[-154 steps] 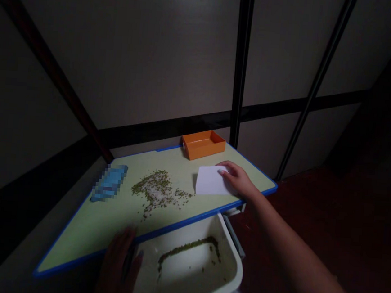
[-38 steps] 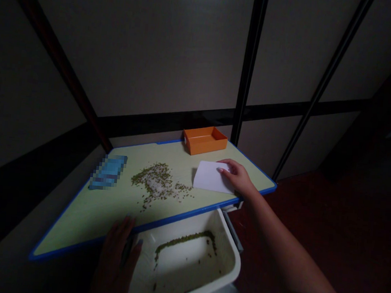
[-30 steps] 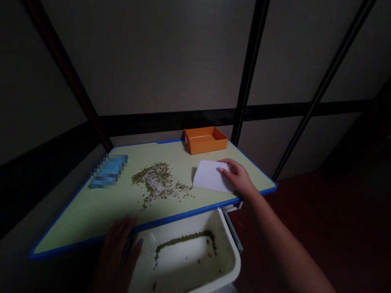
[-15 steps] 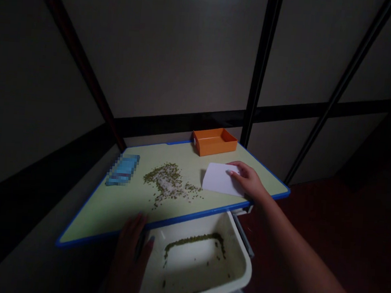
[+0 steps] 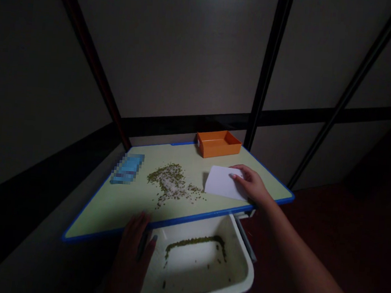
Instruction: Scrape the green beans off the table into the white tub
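Note:
A white card stands tilted on the pale green table, and my right hand pinches it between thumb and fingers. Left of the card lies a loose heap of small green beans mixed with white grains, with some scattered towards the card's edge. My left hand is in shadow at the table's front edge. Its fingertips rest on the tabletop, and its thumb, spread apart, reaches over the left side of a white plastic bin. Inside the bin, green beans line the far side of the bottom, with a few scattered ones.
The table has a blue rim. An orange open tray stands at its back right. A blurred blue packet lies at the left. Panelled doors rise close behind, and a dark red floor shows at right.
The whole scene has shifted to the right in view as the head camera turned. Both hands, the card, the heap and the bin keep their places relative to one another.

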Demonstrator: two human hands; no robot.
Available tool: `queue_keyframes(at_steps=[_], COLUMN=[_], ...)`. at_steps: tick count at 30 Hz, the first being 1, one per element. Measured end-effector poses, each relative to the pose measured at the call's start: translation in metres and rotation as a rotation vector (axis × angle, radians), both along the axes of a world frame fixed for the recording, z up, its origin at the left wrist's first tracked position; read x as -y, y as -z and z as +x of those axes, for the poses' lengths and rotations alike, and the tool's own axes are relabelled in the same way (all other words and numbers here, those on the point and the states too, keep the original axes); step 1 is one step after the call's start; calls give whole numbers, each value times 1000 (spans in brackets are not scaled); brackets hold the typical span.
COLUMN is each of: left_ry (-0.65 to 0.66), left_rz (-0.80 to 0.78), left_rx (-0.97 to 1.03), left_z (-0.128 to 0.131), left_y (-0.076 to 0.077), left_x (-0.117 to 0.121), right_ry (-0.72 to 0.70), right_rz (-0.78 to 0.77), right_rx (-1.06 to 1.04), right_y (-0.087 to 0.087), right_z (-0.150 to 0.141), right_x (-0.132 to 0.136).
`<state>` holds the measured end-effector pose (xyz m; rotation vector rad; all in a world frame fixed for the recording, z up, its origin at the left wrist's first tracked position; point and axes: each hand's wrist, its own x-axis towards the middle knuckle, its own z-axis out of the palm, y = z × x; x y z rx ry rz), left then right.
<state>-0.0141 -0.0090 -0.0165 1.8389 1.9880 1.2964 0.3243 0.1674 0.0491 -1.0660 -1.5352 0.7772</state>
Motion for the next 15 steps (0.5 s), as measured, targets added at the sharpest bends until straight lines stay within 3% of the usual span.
queue_keyframes(at_steps=[15], left_ry=[4], left_rz=[-12], left_rx=[17], left_z=[0], left_y=[-6], left_x=[-2], right_ry=[22], right_rz=[86], right_rx=[31], right_y=[-3], right_z=[-1], right_x=[1])
